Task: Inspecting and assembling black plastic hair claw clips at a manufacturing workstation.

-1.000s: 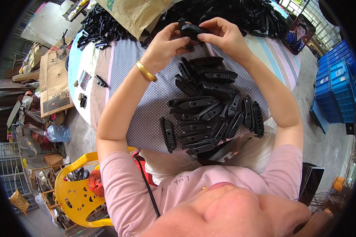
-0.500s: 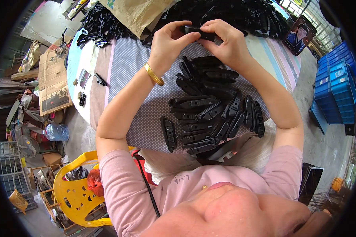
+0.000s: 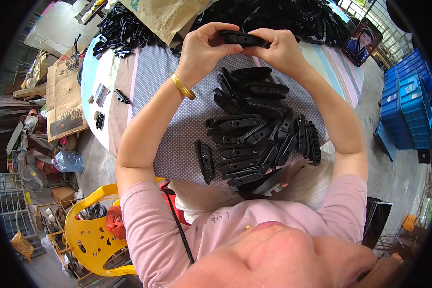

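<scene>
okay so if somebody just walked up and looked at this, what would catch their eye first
Probably the two hands raised over the table: the left hand and right hand grip the ends of one long black plastic part between them. Just below, a stack of similar black parts lies on the dotted cloth, with a larger heap of them at the table's far edge. A bright yellow plastic chair stands out at lower left.
</scene>
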`<state>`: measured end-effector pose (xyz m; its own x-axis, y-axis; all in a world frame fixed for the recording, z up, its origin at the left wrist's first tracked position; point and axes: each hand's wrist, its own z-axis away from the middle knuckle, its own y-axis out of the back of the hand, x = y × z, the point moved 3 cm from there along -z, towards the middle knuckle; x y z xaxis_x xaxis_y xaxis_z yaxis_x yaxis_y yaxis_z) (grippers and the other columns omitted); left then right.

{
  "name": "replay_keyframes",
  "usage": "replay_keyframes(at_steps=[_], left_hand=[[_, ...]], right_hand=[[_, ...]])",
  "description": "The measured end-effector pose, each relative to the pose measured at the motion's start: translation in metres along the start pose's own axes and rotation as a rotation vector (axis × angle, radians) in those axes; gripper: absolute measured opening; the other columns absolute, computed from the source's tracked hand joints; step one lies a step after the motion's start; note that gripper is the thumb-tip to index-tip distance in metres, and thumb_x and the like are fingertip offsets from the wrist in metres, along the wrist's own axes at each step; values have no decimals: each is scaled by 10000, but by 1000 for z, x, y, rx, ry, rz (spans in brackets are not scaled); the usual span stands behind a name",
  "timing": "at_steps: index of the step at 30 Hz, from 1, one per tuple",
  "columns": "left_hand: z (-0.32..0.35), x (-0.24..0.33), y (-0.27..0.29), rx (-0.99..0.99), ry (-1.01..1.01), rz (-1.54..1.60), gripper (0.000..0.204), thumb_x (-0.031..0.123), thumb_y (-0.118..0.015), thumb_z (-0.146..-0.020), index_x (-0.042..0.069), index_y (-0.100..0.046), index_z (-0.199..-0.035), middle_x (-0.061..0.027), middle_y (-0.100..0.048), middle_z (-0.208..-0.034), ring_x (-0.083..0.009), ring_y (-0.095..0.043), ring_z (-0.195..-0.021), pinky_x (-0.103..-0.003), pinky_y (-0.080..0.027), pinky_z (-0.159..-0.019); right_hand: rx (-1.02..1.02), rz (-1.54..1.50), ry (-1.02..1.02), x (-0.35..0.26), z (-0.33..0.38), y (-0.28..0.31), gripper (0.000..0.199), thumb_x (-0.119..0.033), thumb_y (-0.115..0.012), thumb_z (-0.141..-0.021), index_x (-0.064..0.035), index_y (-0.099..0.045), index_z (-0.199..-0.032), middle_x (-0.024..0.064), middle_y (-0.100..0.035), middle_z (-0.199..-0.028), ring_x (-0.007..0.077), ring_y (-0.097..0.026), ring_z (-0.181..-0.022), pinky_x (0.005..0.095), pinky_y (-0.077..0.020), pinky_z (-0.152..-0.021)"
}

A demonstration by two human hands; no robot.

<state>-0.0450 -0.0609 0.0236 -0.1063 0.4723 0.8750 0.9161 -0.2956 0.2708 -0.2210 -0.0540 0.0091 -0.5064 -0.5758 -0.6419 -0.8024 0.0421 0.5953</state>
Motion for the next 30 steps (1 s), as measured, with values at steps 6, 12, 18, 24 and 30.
replay_keyframes(at_steps=[6, 12, 18, 24, 30], left_hand=[[-4, -36, 10, -146, 151, -163, 359, 175, -724, -751, -11, -614, -1037, -82, -652, -913, -131, -611, -832, -233, -488, -754], [-3, -34, 8, -566, 269, -309, 395, 306, -692, -781, -12, -629, -1006, -85, -656, -908, -144, -608, -841, -266, -471, -784], [-18, -36, -7, -51, -196, -815, 327, 301, -645, -811, -2, -633, -934, -112, -615, -833, -250, -615, -757, -324, -502, -679], [-41, -47, -27, -29, -196, -1115, 408, 234, -664, -761, 13, -524, -1075, -187, -529, -995, -366, -602, -808, -399, -514, -682], [-22, -51, -7, 71, -121, -1046, 336, 50, -565, -742, 32, -557, -1077, -200, -561, -983, -408, -586, -797, -424, -501, -711]], right_hand=[[49, -165, 69, 26, -15, 22, 329, -271, -672, -816, -2, -648, -1004, 72, -666, -849, 114, -609, -771, 216, -473, -672], [8, 632, -123, 49, -16, 28, 361, -394, -673, -744, -73, -683, -908, 99, -649, -920, 250, -632, -818, 335, -501, -721], [10, 772, -21, 43, -8, 7, 263, -289, -664, -694, -67, -673, -833, 79, -599, -900, 258, -592, -894, 369, -498, -739], [76, 759, 99, 40, -7, 3, 200, -216, -646, -697, -54, -647, -814, 91, -595, -855, 268, -575, -892, 373, -498, -750], [203, 321, 138, 33, -11, 6, 244, -227, -614, -766, -37, -663, -910, 155, -656, -830, 289, -633, -764, 360, -500, -698]])
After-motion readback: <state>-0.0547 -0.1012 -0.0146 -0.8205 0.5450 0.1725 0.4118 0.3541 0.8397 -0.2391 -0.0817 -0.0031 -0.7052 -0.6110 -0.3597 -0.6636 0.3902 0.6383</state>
